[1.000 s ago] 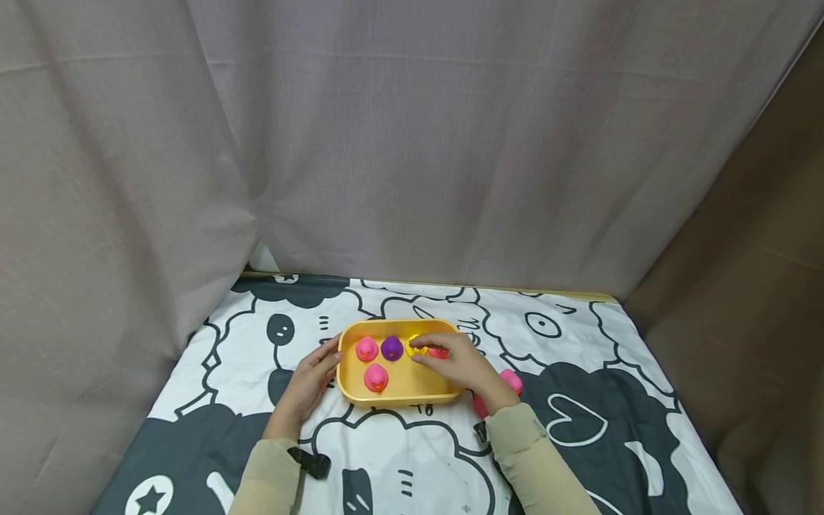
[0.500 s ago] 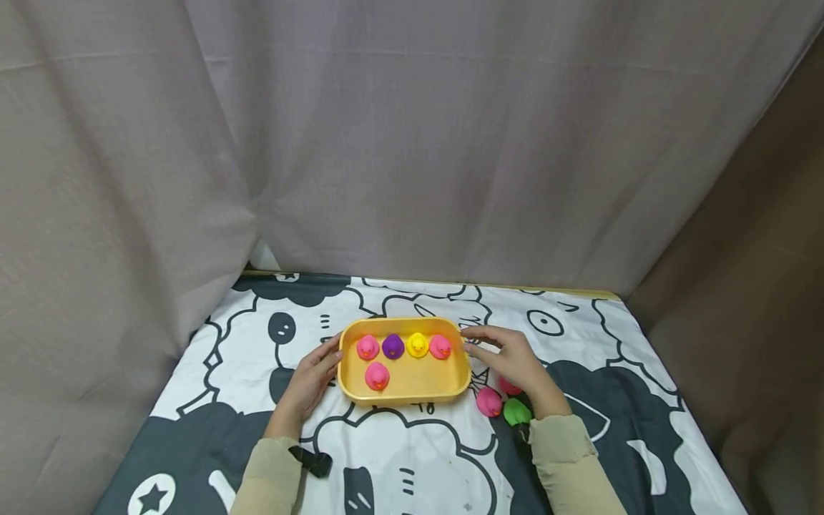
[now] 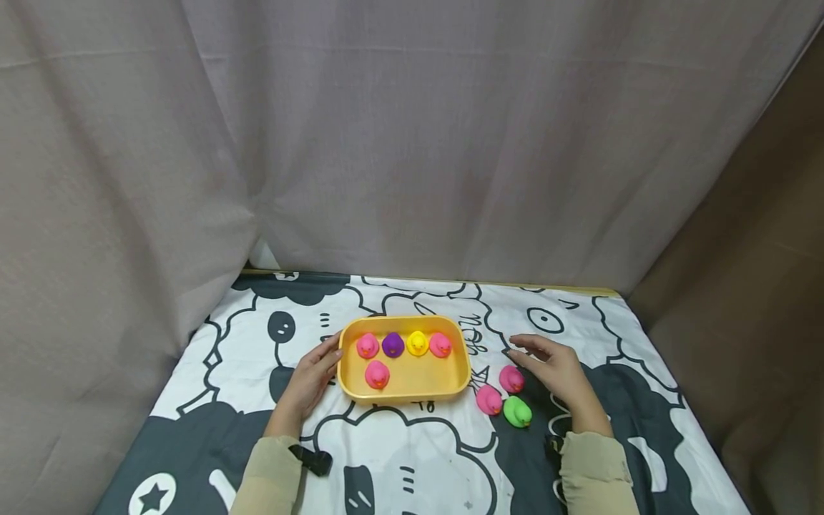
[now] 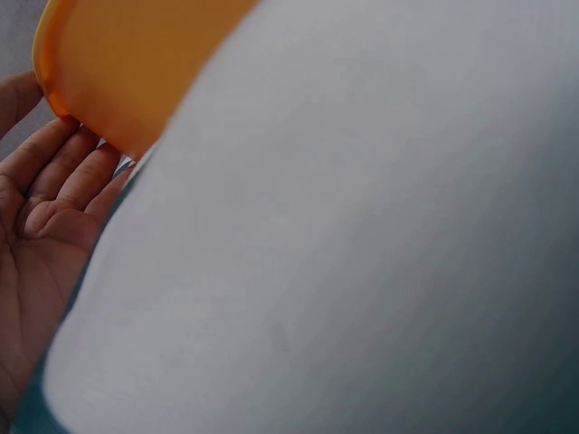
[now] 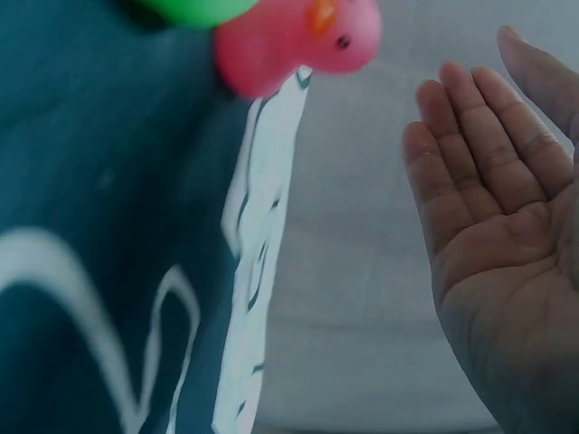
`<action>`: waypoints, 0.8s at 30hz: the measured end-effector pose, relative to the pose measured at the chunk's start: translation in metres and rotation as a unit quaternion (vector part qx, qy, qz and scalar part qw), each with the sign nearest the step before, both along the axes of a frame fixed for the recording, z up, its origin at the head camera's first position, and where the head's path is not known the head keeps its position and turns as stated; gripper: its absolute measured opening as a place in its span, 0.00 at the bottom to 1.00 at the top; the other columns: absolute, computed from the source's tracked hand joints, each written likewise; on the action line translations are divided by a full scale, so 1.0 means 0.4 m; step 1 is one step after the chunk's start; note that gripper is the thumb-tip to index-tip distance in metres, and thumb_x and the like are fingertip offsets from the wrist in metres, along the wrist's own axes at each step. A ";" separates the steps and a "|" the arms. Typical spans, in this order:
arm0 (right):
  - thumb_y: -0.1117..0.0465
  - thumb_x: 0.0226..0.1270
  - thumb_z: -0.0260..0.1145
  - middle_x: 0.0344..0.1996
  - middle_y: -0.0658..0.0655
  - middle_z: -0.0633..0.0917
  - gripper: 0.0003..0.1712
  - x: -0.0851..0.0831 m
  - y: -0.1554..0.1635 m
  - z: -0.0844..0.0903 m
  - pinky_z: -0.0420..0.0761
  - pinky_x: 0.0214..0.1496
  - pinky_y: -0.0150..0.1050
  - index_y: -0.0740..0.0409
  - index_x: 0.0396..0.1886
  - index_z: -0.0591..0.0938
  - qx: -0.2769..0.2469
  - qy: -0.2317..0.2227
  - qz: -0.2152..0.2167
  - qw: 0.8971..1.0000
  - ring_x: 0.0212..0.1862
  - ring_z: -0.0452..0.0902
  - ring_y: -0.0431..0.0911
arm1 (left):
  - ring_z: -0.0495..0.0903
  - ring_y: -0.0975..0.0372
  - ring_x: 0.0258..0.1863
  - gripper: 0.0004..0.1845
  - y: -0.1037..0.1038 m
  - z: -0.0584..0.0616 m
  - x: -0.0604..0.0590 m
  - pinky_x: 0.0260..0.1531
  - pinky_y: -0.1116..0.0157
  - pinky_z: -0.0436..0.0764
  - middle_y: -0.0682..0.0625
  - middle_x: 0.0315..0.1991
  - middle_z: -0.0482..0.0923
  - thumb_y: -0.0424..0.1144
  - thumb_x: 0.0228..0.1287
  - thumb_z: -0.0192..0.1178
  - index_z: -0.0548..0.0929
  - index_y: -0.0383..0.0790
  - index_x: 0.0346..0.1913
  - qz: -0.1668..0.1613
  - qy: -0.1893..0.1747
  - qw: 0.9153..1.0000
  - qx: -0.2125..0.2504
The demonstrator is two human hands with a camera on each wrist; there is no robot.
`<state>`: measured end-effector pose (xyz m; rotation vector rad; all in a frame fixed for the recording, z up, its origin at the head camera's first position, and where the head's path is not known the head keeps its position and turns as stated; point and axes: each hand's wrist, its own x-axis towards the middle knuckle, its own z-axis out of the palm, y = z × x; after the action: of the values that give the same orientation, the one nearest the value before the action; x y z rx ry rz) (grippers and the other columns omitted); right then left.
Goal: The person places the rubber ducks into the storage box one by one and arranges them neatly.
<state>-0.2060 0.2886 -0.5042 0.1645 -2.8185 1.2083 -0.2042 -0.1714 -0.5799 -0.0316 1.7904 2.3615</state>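
My left hand (image 3: pixel 310 386) holds the left end of a yellow plastic tray (image 3: pixel 418 390), thumb at the rim and bent fingers against the outer wall in the left wrist view. Inside are a purple toy duck (image 3: pixel 393 345), a yellow duck (image 3: pixel 417 344) and several pink ducks, one pink duck (image 3: pixel 376 374) nearer the front. My right hand (image 3: pixel 561 372) is apart from the tray, palm bare and fingers extended in the right wrist view. Just left of it on the cloth are a pink duck (image 3: pixel 511 379), another pink duck (image 3: pixel 489 400) and a green duck (image 3: pixel 517 412).
A black-and-white cartoon cloth (image 3: pixel 399 458) covers the table. Grey curtains (image 3: pixel 438 143) hang along the back and left, and a brown curtain (image 3: pixel 747 343) stands at the right. Dark straps (image 3: pixel 312 460) sit at the wrists.
My right hand has released the yellow duck into the tray's back row and withdrawn rightward, uncovering the loose ducks. My left hand stays at the tray.
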 end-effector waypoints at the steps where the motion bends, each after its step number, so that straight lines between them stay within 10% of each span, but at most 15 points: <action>1: 0.49 0.66 0.72 0.53 0.57 0.86 0.22 0.002 0.007 -0.004 0.77 0.64 0.58 0.52 0.57 0.85 0.001 0.002 -0.003 1.000 0.59 0.79 0.56 | 0.62 0.60 0.74 0.26 -0.001 0.000 0.000 0.71 0.60 0.66 0.52 0.74 0.64 0.38 0.75 0.57 0.71 0.47 0.74 0.000 -0.001 1.000 0.000; 24: 0.43 0.65 0.72 0.49 0.50 0.86 0.20 0.023 0.040 -0.083 0.84 0.53 0.49 0.45 0.53 0.87 0.050 -0.086 0.022 0.995 0.48 0.81 0.46 | 0.63 0.62 0.73 0.26 0.000 -0.005 -0.005 0.65 0.68 0.72 0.55 0.74 0.64 0.40 0.74 0.59 0.72 0.49 0.73 0.000 -0.014 1.000 0.006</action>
<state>-0.1967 0.3048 -0.5375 0.1353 -3.0424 1.1414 -0.2062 -0.1715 -0.5821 -0.0645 1.7641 2.3594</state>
